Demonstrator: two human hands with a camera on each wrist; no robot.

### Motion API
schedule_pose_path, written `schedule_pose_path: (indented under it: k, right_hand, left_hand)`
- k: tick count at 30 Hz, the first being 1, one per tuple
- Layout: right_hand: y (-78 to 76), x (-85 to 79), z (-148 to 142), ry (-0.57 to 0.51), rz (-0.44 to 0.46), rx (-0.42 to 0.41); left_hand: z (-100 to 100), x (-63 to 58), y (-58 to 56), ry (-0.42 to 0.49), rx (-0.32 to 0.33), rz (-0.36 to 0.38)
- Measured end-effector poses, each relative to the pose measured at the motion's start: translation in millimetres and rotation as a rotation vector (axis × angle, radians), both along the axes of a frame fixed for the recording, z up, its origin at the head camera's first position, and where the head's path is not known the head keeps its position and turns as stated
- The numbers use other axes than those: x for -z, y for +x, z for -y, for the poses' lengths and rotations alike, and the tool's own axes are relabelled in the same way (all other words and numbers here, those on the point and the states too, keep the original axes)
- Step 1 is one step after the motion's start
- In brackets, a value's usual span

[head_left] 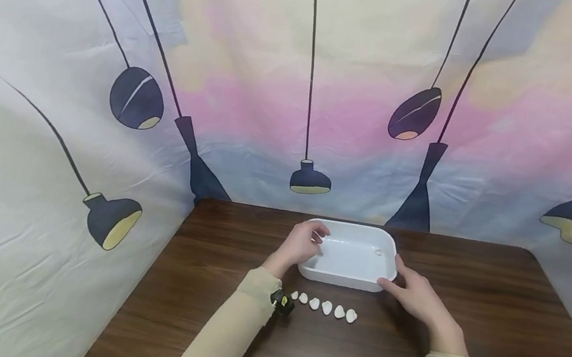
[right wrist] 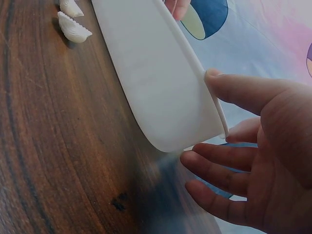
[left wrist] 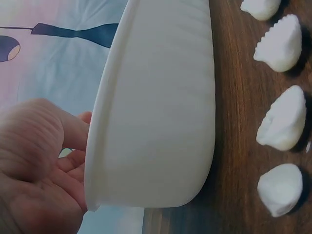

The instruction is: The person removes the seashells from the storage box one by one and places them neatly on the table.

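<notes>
Shells make a slightly slanting row on the worktop, just on the near side of the tray, which sits toward the far edge between both hands. The left hand reaches over the tray's left end, fingers dipping inside; whether its grip is released or grasping something, I cannot tell, as the wall hides the fingertips in the left wrist view. The right hand grasps the rim at the near right corner, thumb on the near side. As a judgement, the row looks neatly laid out, while one small pale piece, possibly another shell, lies apart inside the tray, toward its right end. So the work seems partly done: six outside, one perhaps left inside, though the direction of sorting is unclear. Counted: six shells in the row, one pale piece, one tray, two hands, and seven printed lamps on the cloth behind.
</notes>
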State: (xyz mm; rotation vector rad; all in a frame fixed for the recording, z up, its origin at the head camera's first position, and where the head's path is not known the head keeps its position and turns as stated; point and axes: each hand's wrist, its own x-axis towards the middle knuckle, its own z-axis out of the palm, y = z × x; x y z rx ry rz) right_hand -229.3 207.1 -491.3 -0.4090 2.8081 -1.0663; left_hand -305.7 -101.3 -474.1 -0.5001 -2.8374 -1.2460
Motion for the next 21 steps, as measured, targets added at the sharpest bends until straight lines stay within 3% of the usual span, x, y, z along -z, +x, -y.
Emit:
schedule_pose_path:
  k: [14, 21]
  right_hand:
    - [-2.6, 1.7, 1.5, 0.001, 0.01, -0.003]
    - [-2.2, 0.9, 0.5, -0.003, 0.001, 0.002]
  left_hand:
    - [-7.8, 5.7, -9.9, -0.023, 0.008, 0.073]
    - [-13.2, 0.7, -13.2, -0.033, 0.06, 0.122]
